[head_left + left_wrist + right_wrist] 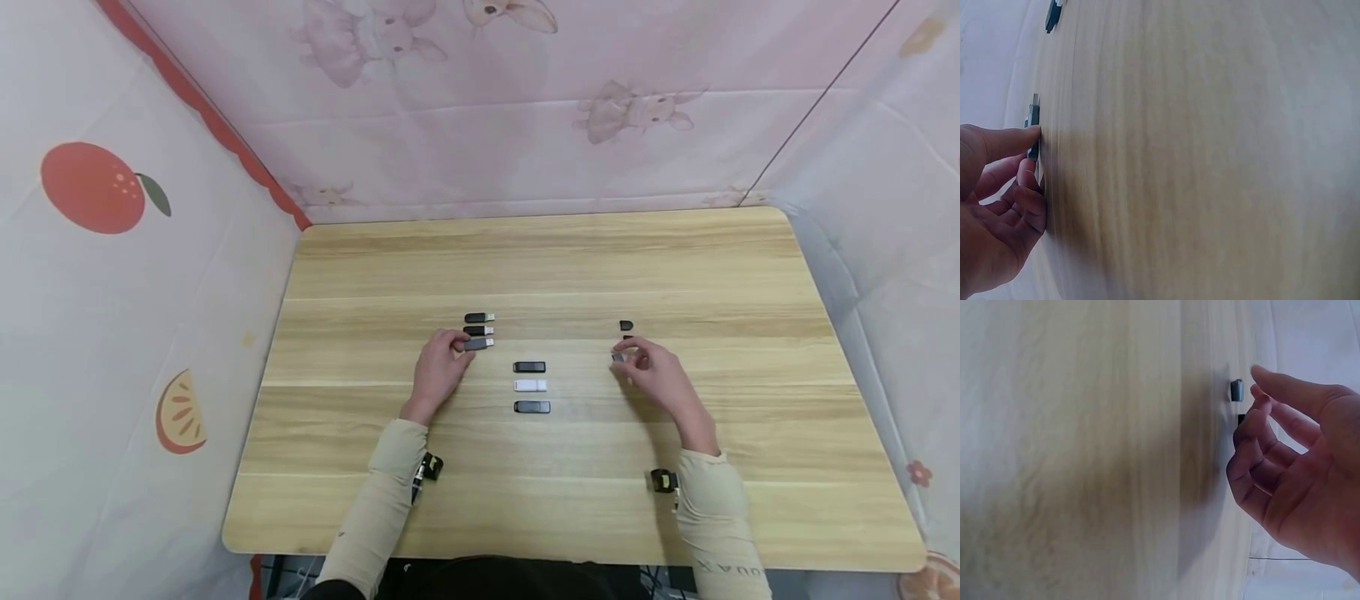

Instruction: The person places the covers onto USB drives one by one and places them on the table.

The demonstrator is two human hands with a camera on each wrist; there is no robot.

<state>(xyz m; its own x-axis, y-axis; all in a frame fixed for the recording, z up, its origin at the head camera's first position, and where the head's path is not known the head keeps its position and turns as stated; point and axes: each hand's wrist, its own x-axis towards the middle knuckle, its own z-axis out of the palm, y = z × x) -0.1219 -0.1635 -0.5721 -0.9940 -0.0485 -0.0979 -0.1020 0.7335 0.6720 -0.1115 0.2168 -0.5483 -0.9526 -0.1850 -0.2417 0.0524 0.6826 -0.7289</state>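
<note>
A grey USB stick (pixel 477 344) lies in a column with two black USB sticks (pixel 479 317), metal plugs pointing right. My left hand (pixel 441 368) pinches its left end. In the left wrist view, the thumb and fingers close on the stick (pixel 1034 119) against the table. To the right, my right hand (pixel 654 373) hovers at a small grey cap (pixel 617 357). The right wrist view shows this cap (pixel 1237 390) standing apart from the thumb and fingertips, which are parted. A black cap (pixel 626 325) lies behind the right hand, and another is mostly hidden by its fingers.
Between the hands, a black USB stick (pixel 529 367), a white one (pixel 530 386) and a dark grey one (pixel 532 407) lie in a column on the wooden table (pixel 570 500). Printed curtains (pixel 487 158) hang behind the table and at both sides.
</note>
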